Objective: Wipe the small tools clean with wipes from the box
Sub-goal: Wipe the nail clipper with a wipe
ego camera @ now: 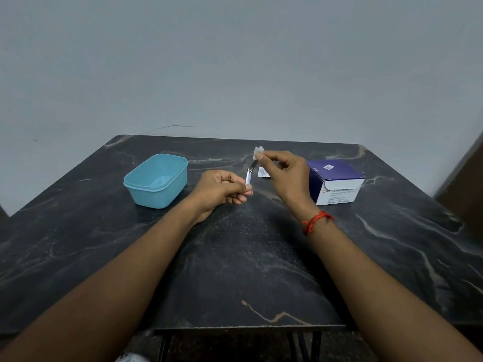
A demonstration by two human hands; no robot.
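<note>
Tub (156, 180) left, box (337, 182) right

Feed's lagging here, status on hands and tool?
Left hand grips small tool. Right hand pinches wipe at its tip. Packet lies behind, not blocking.

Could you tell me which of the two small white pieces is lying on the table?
The packet left of the box lies flat on the table; the other, a wipe, is pinched in the right hand at the tip of the tool.

Hidden: tool (248, 176) base in left hand (222, 190), tip behind wipe (258, 152); box (337, 184) print unreadable.
</note>
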